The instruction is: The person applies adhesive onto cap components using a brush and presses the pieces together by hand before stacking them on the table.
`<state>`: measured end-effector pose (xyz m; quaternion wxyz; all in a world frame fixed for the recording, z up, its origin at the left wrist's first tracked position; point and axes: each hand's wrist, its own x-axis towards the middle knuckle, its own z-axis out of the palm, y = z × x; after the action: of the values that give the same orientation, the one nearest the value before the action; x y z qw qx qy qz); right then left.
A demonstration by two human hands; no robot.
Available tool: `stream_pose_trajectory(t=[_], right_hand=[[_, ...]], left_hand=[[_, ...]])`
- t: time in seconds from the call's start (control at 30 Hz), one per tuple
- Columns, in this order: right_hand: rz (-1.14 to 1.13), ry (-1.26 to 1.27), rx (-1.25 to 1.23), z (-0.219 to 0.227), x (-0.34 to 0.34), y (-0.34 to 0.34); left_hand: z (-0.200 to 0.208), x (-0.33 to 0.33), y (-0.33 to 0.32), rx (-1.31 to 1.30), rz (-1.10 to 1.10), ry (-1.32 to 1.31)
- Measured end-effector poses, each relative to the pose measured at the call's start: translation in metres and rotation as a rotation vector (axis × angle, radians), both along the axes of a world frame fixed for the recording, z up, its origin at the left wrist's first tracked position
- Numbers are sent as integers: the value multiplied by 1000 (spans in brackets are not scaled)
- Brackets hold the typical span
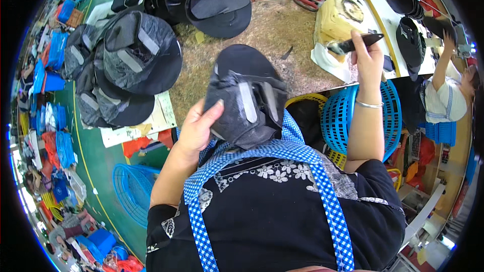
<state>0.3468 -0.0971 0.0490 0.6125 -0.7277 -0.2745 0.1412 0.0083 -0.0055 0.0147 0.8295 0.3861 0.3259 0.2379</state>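
Note:
My left hand (199, 126) grips a black cap (229, 95) by its side, thumb on the fabric, in front of my chest. Its brim points away from me, and two pale grey strips run along its crown. To the right, my right hand (369, 60) is closed round the dark handle of a brush (350, 45). The brush's tip is low over a crumpled white sheet (330, 65), beside a yellowish, crusted block-like container (340, 15); whether the tip touches the sheet I cannot tell.
Stacks of dark caps (138, 53) lie at the left, and more black caps (219, 7) stand at the back of the stained worktable (297, 25). Red-handled scissors (307, 2) lie at the far edge. A blue basket (335, 121) is below at the right, where another person (446, 93) works.

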Motion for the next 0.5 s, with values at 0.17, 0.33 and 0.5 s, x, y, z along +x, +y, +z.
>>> stream_pose_trajectory(t=[0.17, 0.33, 0.5], right_hand=[[15, -456, -273, -16, 7, -8], [-64, -276, -377, -19, 40, -17], [104, 246, -94, -12, 12, -15]], left_hand=[[48, 5, 6, 593, 208, -161], [39, 7, 14, 768, -102, 275], [29, 17, 13, 13, -89, -8]])
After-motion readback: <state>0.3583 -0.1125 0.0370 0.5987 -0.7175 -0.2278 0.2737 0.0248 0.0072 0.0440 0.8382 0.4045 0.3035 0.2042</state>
